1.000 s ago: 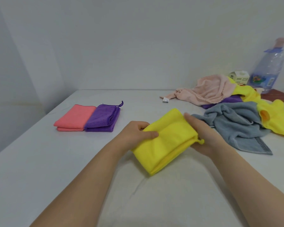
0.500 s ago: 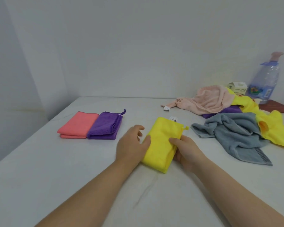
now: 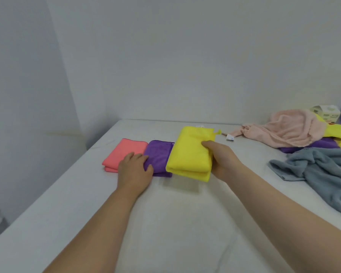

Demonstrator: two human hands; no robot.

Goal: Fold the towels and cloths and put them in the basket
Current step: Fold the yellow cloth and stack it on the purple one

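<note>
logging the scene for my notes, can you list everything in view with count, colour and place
folded microfibre cloths: 3; coral pink, purple, yellow; side by side at table centre-left, the yellow one held and overlapping the purple one's right edge
unfolded towels in a pile: peach pink, grey, yellow, purple; table right
small carton: 1, white and green; behind the pile
white table: 1; against pale walls
left hand: palm down, across the coral and purple cloths
right hand: gripping the folded yellow cloth's right side
</note>
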